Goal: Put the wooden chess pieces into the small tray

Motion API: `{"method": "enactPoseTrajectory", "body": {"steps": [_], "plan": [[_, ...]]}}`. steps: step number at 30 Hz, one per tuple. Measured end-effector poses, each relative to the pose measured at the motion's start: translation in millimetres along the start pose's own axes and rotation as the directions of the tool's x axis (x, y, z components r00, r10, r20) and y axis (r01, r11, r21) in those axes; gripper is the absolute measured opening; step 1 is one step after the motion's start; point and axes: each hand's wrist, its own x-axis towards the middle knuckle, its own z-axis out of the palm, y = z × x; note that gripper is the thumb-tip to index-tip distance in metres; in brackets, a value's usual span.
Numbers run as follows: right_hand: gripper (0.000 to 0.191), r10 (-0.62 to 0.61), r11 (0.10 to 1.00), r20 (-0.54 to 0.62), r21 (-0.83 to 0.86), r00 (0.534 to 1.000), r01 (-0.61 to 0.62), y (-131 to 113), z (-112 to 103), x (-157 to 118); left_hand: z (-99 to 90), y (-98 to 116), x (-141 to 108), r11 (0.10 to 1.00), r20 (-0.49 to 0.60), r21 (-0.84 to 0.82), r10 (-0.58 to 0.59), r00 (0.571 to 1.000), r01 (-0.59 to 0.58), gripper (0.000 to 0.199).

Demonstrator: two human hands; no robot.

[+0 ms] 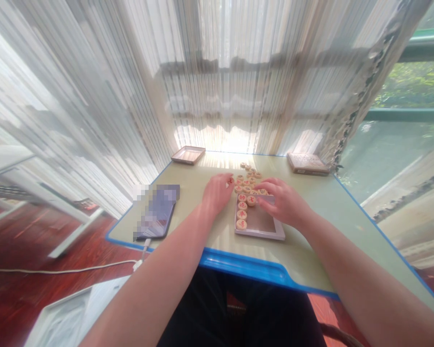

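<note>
My left hand (219, 192) pinches a round wooden Chinese chess piece (230, 180) with a red character, left of the loose pieces. My right hand (282, 200) is over the right side of an open shallow box (262, 234), its fingers apart and curved. Its thumb tip is close to a red-marked piece (251, 200) at the box's upper edge; I cannot tell if they touch. Down the box's left side runs a column of red-marked pieces (242, 214). Just beyond the box lies a cluster of loose pieces (246, 183), partly hidden by my right fingers.
A tablet or large phone (159, 212) with a white cable (94, 267) lies at the table's left. A shallow lid or tray (188, 155) sits at the far left corner, a flat box (308, 164) at the far right. The table (311, 250) has a blue edge; curtains hang behind.
</note>
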Motion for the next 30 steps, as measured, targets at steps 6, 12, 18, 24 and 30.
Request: {"method": "enactPoseTrajectory", "body": {"steps": [6,12,18,24,30], "plan": [[0.027,-0.067,0.998,-0.142,-0.014,0.988,0.066,-4.4,4.3,0.2,-8.7,16.6,-3.7,0.805,0.152,-0.58,-0.042,0.987,0.123,0.035],[0.021,-0.079,0.996,-0.098,-0.059,0.992,0.073,-4.7,11.2,1.6,-9.4,22.3,-8.5,0.71,0.258,-0.679,-0.006,0.966,0.186,0.022],[0.022,0.162,0.986,0.079,-0.059,0.984,-0.158,4.8,-17.5,0.4,-10.9,17.8,-7.4,0.91,0.0,-0.408,-0.087,0.996,0.079,0.017],[0.017,0.026,0.995,0.347,0.084,0.937,-0.059,-12.4,-43.2,-4.0,-9.3,23.7,-14.2,0.963,-0.014,-0.23,0.143,0.99,-0.142,0.015],[0.032,0.175,0.973,0.295,-0.196,0.939,-0.12,-28.8,-16.0,-2.5,-5.7,18.4,-9.2,0.991,-0.099,-0.101,0.077,0.992,-0.087,0.018]]}}
